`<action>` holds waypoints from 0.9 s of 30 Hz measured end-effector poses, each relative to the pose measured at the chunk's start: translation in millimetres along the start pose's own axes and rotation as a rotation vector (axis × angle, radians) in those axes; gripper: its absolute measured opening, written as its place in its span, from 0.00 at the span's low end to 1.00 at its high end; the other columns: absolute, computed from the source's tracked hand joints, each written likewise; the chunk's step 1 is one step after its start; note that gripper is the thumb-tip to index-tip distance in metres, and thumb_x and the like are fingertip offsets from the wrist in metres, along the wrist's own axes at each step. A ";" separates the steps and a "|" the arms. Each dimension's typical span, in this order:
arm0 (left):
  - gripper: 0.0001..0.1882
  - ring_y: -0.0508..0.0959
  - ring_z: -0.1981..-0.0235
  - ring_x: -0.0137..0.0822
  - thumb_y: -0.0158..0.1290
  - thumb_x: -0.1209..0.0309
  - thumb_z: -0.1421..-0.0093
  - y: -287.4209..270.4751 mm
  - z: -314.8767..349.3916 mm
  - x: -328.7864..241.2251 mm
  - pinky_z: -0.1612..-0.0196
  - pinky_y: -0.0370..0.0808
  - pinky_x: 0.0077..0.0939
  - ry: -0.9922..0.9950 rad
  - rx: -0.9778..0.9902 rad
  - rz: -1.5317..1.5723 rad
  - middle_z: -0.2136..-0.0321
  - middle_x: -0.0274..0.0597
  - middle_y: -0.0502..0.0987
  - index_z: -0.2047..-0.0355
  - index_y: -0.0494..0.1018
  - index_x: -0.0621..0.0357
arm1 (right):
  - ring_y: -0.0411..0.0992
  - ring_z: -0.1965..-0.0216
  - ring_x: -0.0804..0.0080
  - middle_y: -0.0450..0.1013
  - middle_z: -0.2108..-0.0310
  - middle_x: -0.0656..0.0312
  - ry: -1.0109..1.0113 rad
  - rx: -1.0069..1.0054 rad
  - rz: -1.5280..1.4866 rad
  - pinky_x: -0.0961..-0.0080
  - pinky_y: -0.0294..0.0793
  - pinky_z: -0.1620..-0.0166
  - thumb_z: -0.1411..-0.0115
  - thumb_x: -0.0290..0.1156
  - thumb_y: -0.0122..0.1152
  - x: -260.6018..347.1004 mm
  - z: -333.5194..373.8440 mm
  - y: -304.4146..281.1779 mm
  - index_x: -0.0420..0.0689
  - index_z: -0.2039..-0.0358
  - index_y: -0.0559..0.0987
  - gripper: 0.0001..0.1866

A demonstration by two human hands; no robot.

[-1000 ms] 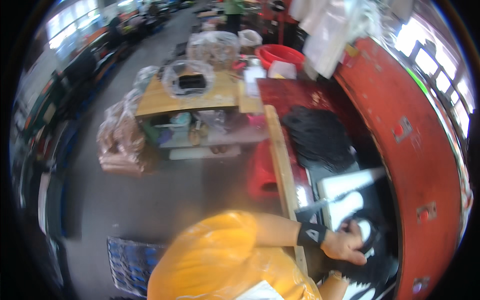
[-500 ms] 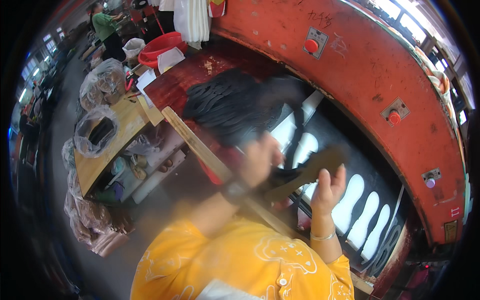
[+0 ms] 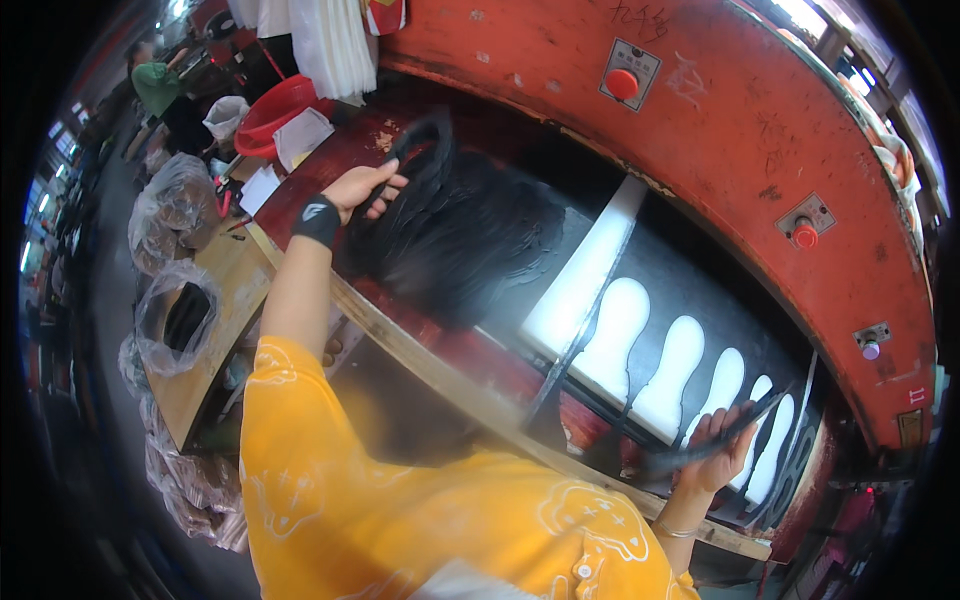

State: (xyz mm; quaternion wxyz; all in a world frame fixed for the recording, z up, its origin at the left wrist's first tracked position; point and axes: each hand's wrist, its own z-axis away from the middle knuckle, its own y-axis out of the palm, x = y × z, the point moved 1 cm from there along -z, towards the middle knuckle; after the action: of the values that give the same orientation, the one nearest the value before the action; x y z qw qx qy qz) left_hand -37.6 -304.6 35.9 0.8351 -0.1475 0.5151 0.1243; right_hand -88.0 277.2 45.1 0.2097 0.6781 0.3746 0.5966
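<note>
My left hand reaches to the far left, its fingers closed round a black sole-outline loop. The loop hangs over a heap of similar black pieces on the dark red table, partly smeared by motion. At the lower right my right hand grips a thin dark flat piece, seen nearly edge-on and blurred. Beyond that hand, several white sole shapes lie in a row on a black bed. A long white strip lies left of them.
A red machine front with red push buttons curves along the far side. A wooden rail runs along the near edge. Left stand a wooden bench, plastic bags and a red basin. A person in green stands far left.
My left hand has moved from the middle to the far left with a black loop. My right hand has moved right and down, and its dark sole-shaped piece has turned nearly edge-on.
</note>
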 end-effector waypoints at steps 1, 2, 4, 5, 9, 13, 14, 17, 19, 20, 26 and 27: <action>0.28 0.77 0.78 0.31 0.48 0.45 0.39 -4.8 -17.3 6.5 0.75 0.76 0.22 -0.067 -0.152 -0.259 0.74 0.41 0.76 0.59 0.70 0.61 | 0.58 0.77 0.78 0.58 0.78 0.69 0.088 0.012 -0.018 0.79 0.60 0.73 0.31 0.39 0.41 0.1 6.0 0.6 0.43 0.50 0.66 0.16; 0.39 0.77 0.54 0.47 0.52 0.40 0.45 -6.8 -30.0 14.9 0.49 0.73 0.36 0.148 -0.531 -0.915 0.57 0.58 0.76 0.51 0.69 0.69 | 0.57 0.78 0.78 0.57 0.78 0.69 0.150 0.033 -0.089 0.79 0.59 0.74 0.31 0.39 0.40 3.2 12.6 1.6 0.42 0.49 0.65 0.16; 0.38 0.68 0.44 0.53 0.52 0.42 0.46 -7.2 -53.0 37.0 0.42 0.64 0.40 0.174 -0.570 -0.935 0.49 0.61 0.70 0.46 0.68 0.61 | 0.56 0.81 0.78 0.57 0.78 0.69 0.265 0.018 -0.220 0.79 0.59 0.74 0.32 0.38 0.40 5.9 30.5 5.3 0.41 0.47 0.62 0.18; 0.36 0.70 0.45 0.53 0.52 0.44 0.45 -4.4 -59.8 48.2 0.44 0.66 0.40 0.259 -0.515 -0.930 0.49 0.60 0.71 0.45 0.68 0.57 | 0.58 0.81 0.77 0.57 0.78 0.68 0.354 -0.020 -0.256 0.78 0.59 0.76 0.32 0.38 0.41 8.6 43.2 8.2 0.42 0.46 0.63 0.18; 0.26 0.74 0.51 0.54 0.53 0.55 0.45 -2.1 -66.2 60.9 0.48 0.70 0.42 0.394 -0.530 -0.842 0.53 0.59 0.74 0.49 0.72 0.56 | 0.61 0.81 0.75 0.59 0.74 0.63 0.446 -0.035 -0.415 0.76 0.60 0.78 0.36 0.41 0.49 23.9 83.4 12.0 0.41 0.42 0.59 0.27; 0.26 0.73 0.48 0.50 0.50 0.59 0.37 21.4 -63.8 25.1 0.43 0.68 0.36 0.669 -0.576 -0.765 0.49 0.56 0.73 0.46 0.69 0.66 | 0.72 0.77 0.69 0.70 0.63 0.55 0.300 -0.396 -0.016 0.77 0.73 0.76 0.42 0.32 0.57 75.5 126.1 -24.7 0.34 0.42 0.59 0.31; 0.25 0.72 0.46 0.47 0.48 0.60 0.35 35.4 -58.7 21.3 0.41 0.66 0.34 0.708 -0.551 -0.644 0.47 0.56 0.71 0.45 0.67 0.68 | 0.74 0.72 0.68 0.71 0.57 0.53 0.314 -0.213 -0.033 0.76 0.75 0.74 0.43 0.30 0.58 93.5 134.8 -43.2 0.34 0.42 0.61 0.30; 0.21 0.71 0.45 0.42 0.47 0.66 0.34 102.0 -43.3 23.1 0.41 0.64 0.29 1.001 -0.423 -0.869 0.46 0.53 0.71 0.45 0.68 0.68 | 0.66 0.45 0.66 0.66 0.43 0.54 0.535 -0.315 0.125 0.71 0.65 0.42 0.46 0.29 0.64 120.1 206.2 -91.6 0.34 0.38 0.61 0.36; 0.21 0.70 0.44 0.41 0.48 0.67 0.34 155.5 -25.4 41.5 0.40 0.62 0.29 1.001 -0.234 -0.733 0.45 0.54 0.70 0.44 0.67 0.68 | 0.58 0.37 0.63 0.61 0.38 0.52 0.724 -0.434 0.222 0.69 0.55 0.36 0.46 0.29 0.65 116.4 268.4 -121.4 0.35 0.37 0.58 0.39; 0.22 0.69 0.44 0.40 0.48 0.67 0.34 181.6 -17.3 49.5 0.39 0.62 0.29 0.991 -0.160 -0.654 0.45 0.54 0.70 0.44 0.66 0.68 | 0.56 0.36 0.63 0.59 0.37 0.51 0.797 -0.554 0.329 0.69 0.53 0.35 0.47 0.31 0.65 103.0 290.7 -136.6 0.35 0.37 0.57 0.40; 0.27 0.68 0.43 0.43 0.50 0.65 0.36 256.1 31.1 65.2 0.40 0.62 0.31 0.691 -0.150 -0.559 0.42 0.55 0.65 0.41 0.61 0.68 | 0.70 0.59 0.68 0.75 0.63 0.57 0.634 -1.066 0.684 0.71 0.70 0.57 0.45 0.36 0.63 115.9 337.8 -260.0 0.42 0.58 0.78 0.17; 0.27 0.67 0.43 0.44 0.50 0.65 0.36 256.5 35.6 66.3 0.40 0.62 0.31 0.694 -0.200 -0.625 0.42 0.55 0.65 0.41 0.61 0.68 | 0.70 0.65 0.70 0.73 0.68 0.59 0.331 -1.276 0.431 0.72 0.70 0.64 0.44 0.34 0.60 141.9 328.8 -287.1 0.43 0.56 0.74 0.15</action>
State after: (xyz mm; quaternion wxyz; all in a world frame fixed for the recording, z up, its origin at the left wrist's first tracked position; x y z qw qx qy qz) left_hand -71.5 -50.2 -38.7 0.5930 -0.4077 0.6800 -0.1402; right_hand 156.7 619.5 -138.1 0.3845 0.3816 -0.1657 0.8241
